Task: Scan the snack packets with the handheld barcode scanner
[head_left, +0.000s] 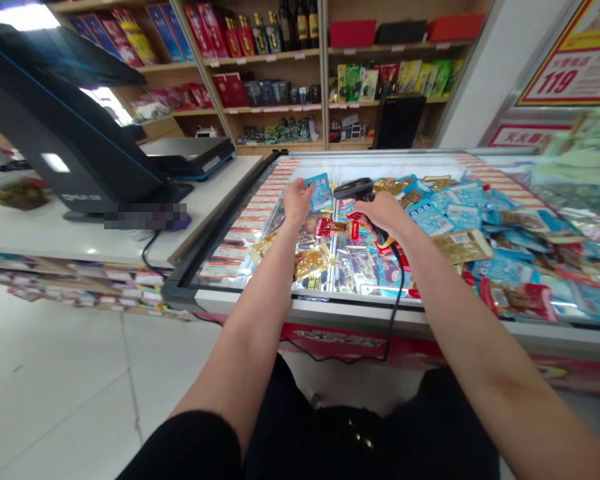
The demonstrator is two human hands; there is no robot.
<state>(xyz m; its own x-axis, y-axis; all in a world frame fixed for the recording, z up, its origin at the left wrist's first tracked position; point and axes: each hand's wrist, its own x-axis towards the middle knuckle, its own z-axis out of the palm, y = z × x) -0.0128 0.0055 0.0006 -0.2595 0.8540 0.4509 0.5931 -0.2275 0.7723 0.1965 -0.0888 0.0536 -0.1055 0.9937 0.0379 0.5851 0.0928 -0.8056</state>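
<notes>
My left hand [297, 202] holds a small light-blue snack packet [321, 192] up by its edge, over the open chest freezer [230, 267]. My right hand [383, 215] grips a black handheld barcode scanner [357, 190], its head pointed toward that packet. A coiled black cable [395, 300] runs down from the scanner over the freezer's front rim. Below both hands lie heaps of gold, blue and red snack packets [460, 247] in the freezer.
To the left, a white checkout counter [80, 233] carries a black POS terminal [65, 133] and a flat scale [190, 157]. Wooden shelves [265, 73] of boxed goods and bottles stand behind. A red-and-yellow price sign [575, 60] hangs at right.
</notes>
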